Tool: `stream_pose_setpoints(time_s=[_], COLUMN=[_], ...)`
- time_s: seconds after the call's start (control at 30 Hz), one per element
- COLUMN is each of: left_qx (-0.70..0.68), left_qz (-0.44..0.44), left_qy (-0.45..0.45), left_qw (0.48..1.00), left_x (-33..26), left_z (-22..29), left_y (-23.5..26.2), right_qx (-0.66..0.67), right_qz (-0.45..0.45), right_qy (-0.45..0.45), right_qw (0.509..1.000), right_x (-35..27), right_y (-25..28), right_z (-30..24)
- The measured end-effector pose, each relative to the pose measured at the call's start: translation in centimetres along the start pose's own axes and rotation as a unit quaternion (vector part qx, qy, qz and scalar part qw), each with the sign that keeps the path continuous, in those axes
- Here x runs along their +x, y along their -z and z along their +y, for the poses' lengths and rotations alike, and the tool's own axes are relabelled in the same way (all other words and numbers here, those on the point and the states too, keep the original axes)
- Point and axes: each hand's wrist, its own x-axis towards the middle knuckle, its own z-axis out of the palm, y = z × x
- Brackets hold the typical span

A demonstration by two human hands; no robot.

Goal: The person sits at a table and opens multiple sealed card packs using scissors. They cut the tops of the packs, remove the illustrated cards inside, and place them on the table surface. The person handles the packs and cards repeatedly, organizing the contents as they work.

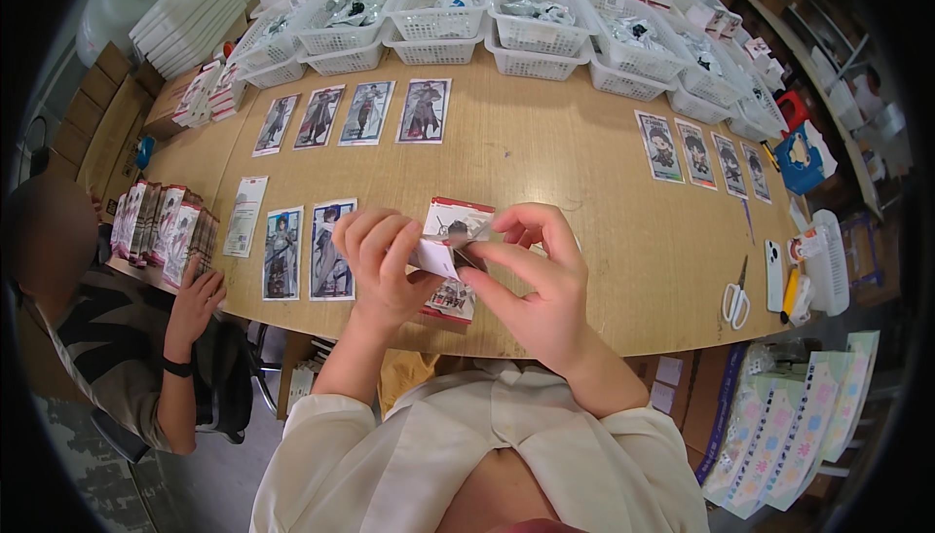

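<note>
My left hand (pixel 382 265) and my right hand (pixel 538 285) meet above the near edge of the wooden table (pixel 545 153). Together they pinch a small white folded package (pixel 440 257), with a thin dark piece between the right fingertips. Under the hands lies a flat printed card pack (pixel 458 218) with a red and white border. Two picture cards (pixel 310 251) lie just left of my left hand.
White mesh baskets (pixel 436 9) of wrapped items line the far edge. Rows of picture cards (pixel 365 112) lie at mid-table left, and more cards (pixel 696 151) lie at right. Scissors (pixel 735 301) and a phone (pixel 774 276) sit at the right edge. Another person's hand (pixel 195 301) rests by stacked packs (pixel 161 221) at left.
</note>
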Motion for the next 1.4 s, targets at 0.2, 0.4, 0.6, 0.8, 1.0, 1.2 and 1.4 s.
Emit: stream_pose_setpoints(time_s=[0.2, 0.4, 0.6, 0.8, 1.0, 1.2, 1.4], left_qx=[0.045, 0.066, 0.022, -0.242, -0.405, -0.642, -0.798], left_qz=[-0.078, -0.128, -0.166, -0.27, -0.303, -0.298, -0.209], left_qy=[-0.024, 0.048, 0.091, 0.308, 0.451, 0.534, 0.547], left_qw=[0.996, 0.988, 0.982, 0.879, 0.735, 0.462, 0.142], left_x=[-0.1, 0.3, 1.1, 1.3, -0.2, -2.0, -2.2], left_z=[0.5, 0.9, 1.0, 2.0, 1.3, 2.3, 2.6], left_y=[0.3, 0.6, 1.0, 2.7, 3.1, 3.2, 1.0], right_qx=[0.047, 0.125, 0.167, 0.298, 0.348, 0.32, 0.283], right_qz=[0.016, 0.05, 0.055, 0.035, -0.011, -0.033, -0.032], right_qy=[-0.048, -0.131, -0.195, -0.289, -0.316, -0.31, -0.342], right_qw=[0.998, 0.982, 0.965, 0.909, 0.883, 0.895, 0.896], right_x=[-0.8, -1.1, -0.1, 2.3, 2.0, 1.5, 2.0], right_y=[-0.9, -0.3, 1.9, 3.9, 2.9, 2.6, 2.9], right_z=[1.3, 2.2, 3.3, 4.7, 4.2, 5.1, 7.0])
